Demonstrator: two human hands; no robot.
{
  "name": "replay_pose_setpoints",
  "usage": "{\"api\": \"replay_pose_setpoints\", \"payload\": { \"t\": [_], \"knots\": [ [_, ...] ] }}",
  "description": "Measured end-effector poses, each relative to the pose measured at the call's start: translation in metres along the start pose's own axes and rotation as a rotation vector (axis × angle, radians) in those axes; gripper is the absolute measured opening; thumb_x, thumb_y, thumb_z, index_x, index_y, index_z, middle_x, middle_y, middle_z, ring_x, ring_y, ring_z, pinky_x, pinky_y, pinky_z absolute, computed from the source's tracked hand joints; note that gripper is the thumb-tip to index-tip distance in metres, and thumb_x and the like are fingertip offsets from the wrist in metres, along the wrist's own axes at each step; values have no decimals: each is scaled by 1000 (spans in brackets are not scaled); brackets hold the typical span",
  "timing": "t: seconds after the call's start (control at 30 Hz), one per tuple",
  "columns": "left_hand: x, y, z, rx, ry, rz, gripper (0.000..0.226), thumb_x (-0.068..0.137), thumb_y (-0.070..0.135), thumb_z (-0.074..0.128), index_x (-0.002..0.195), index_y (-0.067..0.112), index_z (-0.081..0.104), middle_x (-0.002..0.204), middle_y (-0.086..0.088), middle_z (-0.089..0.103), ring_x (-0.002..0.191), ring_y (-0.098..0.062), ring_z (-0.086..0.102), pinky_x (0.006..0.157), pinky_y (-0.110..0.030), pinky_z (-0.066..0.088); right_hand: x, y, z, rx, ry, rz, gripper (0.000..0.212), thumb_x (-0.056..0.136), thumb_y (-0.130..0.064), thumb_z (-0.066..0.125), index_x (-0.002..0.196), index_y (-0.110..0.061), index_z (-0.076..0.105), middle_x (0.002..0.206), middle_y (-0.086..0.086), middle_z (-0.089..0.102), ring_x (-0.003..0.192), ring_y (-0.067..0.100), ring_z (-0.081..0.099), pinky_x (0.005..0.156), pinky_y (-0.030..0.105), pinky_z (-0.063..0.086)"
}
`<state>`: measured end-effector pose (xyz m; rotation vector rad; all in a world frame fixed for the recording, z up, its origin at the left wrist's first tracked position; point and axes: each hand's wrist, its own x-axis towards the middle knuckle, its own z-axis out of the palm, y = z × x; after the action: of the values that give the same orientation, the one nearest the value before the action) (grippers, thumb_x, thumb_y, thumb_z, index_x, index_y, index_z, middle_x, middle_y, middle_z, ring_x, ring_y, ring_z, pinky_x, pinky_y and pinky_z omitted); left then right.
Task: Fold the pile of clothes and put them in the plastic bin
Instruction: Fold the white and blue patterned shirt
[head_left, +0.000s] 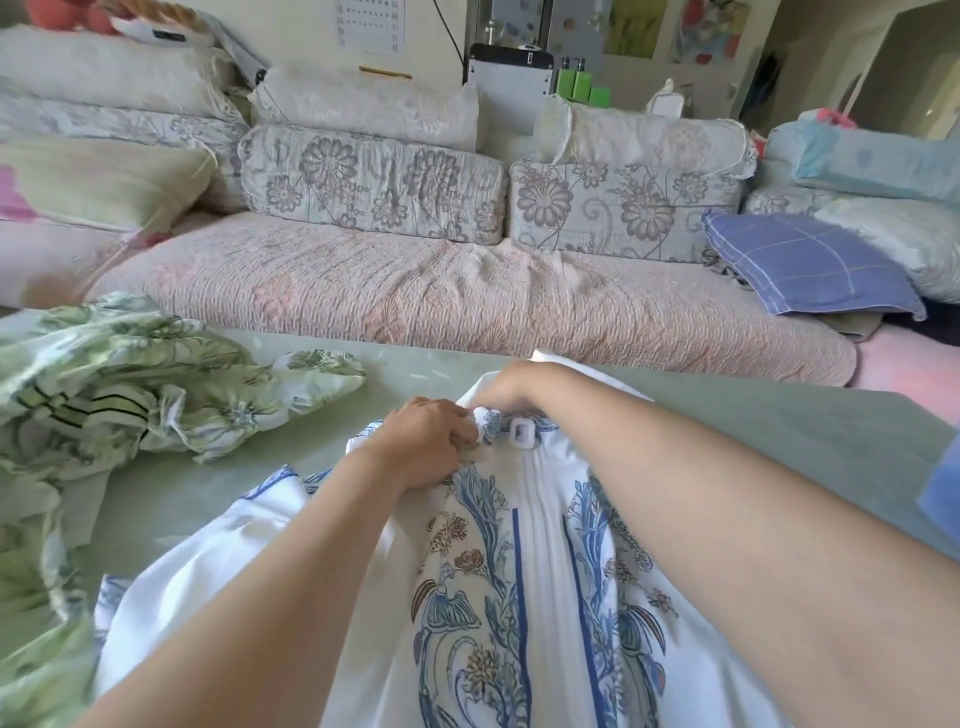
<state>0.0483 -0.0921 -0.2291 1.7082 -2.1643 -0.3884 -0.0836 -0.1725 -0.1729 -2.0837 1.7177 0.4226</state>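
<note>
At centre frame, the left hand (427, 441) and right hand (511, 387) both pinch the collar of the white-blue garment (524, 571). It may slip, because the fabric bunches there.

White garment (545, 571) cut by bottom edge, green pile (104, 374) blurred, cropped left

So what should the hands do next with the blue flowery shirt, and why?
Probably tug the top edge straight and flat. The left hand and right hand pinch the blue-flowered garment at its bunched top, beside a square white clasp, so it looks too crumpled to fold yet.
</note>
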Motion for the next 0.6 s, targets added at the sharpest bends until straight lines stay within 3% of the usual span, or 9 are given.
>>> {"api": "replay_pose_setpoints", "payload": {
  "t": [0.07, 0.13, 0.23, 0.3, 0.37, 0.47, 0.53, 0.6],
  "knots": [
    [1, 0, 0, -82, 65, -59, 30, 75, 27, 48, 90, 29, 73, 118, 5, 63, 114, -23, 56, 93, -33, 47, 8, -3, -1, -66, 90, 24, 44, 99, -33, 50, 134, -6, 56, 126, 10, 59, 100, 27, 59, 83, 30, 47],
    [4, -4, -1, -139, 142, -124, 27, 84, 24, 55, 103, 29, 74, 118, 1, 62, 106, -22, 60, 91, -32, 49, 17, -1, -3, -33, 267, 41, 31, 94, -29, 59, 116, -7, 61, 107, 10, 63, 89, 25, 61, 72, 29, 49],
    [3, -9, -5, 59, 109, -196, 36, 95, 25, 41, 123, 36, 62, 128, 0, 54, 117, -24, 52, 96, -37, 43, 20, 2, -10, 207, 709, 93, 17, 90, -26, 64, 89, -9, 66, 87, 6, 64, 83, 26, 65, 66, 28, 45],
    [-2, -12, -10, 232, 21, -260, 42, 99, 32, 29, 137, 41, 45, 133, -1, 48, 123, -27, 43, 97, -42, 37, 20, 2, -16, 339, 921, 61, 19, 95, -24, 60, 89, -10, 71, 91, 8, 70, 86, 27, 67, 67, 28, 46],
    [-8, -14, -15, 305, -46, -296, 47, 100, 36, 25, 147, 43, 27, 143, -5, 42, 131, -30, 37, 103, -46, 34, 14, 0, -17, 404, 854, -16, 18, 95, -14, 56, 104, -9, 71, 107, 11, 70, 94, 28, 65, 76, 32, 52],
    [-16, -16, -23, 271, -66, -327, 53, 99, 36, 35, 151, 34, 22, 147, -10, 38, 134, -33, 36, 106, -48, 35, 4, -4, -3, 372, 584, -54, 44, 91, -7, 56, 134, -4, 52, 132, 15, 57, 112, 32, 59, 91, 39, 53],
    [-20, -11, -33, 178, -10, -368, 49, 97, 22, 38, 145, 21, 27, 140, -14, 43, 128, -34, 42, 103, -48, 40, -8, -10, 9, 352, 606, -107, 54, 90, -7, 53, 143, -10, 44, 140, 12, 49, 123, 32, 53, 99, 39, 47],
    [-27, -9, -45, 93, 1, -443, 47, 93, 9, 36, 139, 11, 29, 137, -18, 43, 125, -35, 44, 102, -47, 41, -26, -20, 25, 277, 707, -235, 49, 91, -8, 53, 139, -16, 51, 141, 7, 50, 126, 28, 50, 104, 38, 43]
  ]
}}
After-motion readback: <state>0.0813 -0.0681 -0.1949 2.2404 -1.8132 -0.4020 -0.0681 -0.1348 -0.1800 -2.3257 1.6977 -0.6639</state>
